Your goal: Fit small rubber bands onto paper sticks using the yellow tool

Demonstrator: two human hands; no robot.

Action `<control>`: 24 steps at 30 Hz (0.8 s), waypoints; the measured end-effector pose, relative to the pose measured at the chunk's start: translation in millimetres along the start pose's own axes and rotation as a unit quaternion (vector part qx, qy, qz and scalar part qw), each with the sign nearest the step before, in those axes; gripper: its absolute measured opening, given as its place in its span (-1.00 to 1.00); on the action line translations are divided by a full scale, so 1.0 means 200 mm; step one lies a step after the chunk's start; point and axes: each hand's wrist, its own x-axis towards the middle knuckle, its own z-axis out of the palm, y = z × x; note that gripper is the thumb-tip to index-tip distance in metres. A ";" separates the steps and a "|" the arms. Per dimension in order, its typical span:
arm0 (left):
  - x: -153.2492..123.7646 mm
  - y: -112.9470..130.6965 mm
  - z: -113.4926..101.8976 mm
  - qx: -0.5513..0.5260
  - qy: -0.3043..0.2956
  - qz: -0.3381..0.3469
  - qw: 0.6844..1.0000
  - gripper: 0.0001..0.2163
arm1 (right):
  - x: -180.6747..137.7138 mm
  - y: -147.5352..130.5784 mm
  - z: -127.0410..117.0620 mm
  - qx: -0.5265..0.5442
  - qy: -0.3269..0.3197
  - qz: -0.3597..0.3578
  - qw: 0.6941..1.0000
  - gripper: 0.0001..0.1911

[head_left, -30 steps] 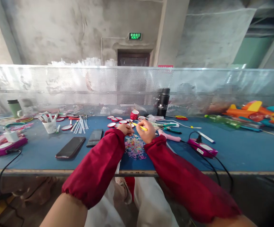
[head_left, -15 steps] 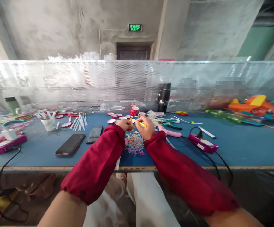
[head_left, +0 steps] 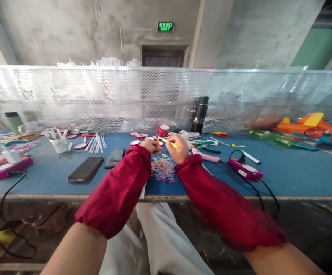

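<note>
- Left hand (head_left: 151, 146), red sleeve, over the middle of the table (head_left: 298, 179); grip pinched on a thin brown stick (head_left: 157, 140) that points up.
- Right hand (head_left: 179, 150) just beside the left one, the two nearly touching; grip pressed round a yellow pen (head_left: 170, 143), tip aimed left at the stick.
- Whether pen and stick touch: cannot tell, too small.
- Rubber bands (head_left: 163, 169), a loose mixed-colour pile, lie on the table right under and in front of both hands, between the wrists.
- Red-white discs (head_left: 135, 142) are scattered just behind the left hand; a red roll (head_left: 163, 130) stands behind them.
- Black flask (head_left: 199, 114) stands upright at the back, against the mesh screen (head_left: 97, 95).
- Green pliers (head_left: 209, 147) and a pink tool (head_left: 204, 155) lie right of the right hand.
- Pink device (head_left: 244, 169) with a black cord sits further right, near the table edge.
- Two phones lie flat left of the hands: dark phone (head_left: 85, 169) and, nearer, blurred phone (head_left: 114, 157).
- White cup (head_left: 60, 145) holding sticks is far left; white sticks (head_left: 98, 145) lie loose beside it.
- Orange toy plane (head_left: 312, 126) is at the far right back.
</note>
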 end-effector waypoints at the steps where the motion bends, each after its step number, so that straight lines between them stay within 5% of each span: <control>1: 0.00 0.00 0.00 0.004 0.001 -0.003 1.000 -0.89 | 0.00 0.00 0.00 0.000 0.002 0.000 1.000 -0.87; 24: 0.03 -0.05 -0.01 0.034 0.010 0.009 0.999 -0.81 | -0.01 0.01 0.02 -0.011 -0.015 0.001 1.000 -0.86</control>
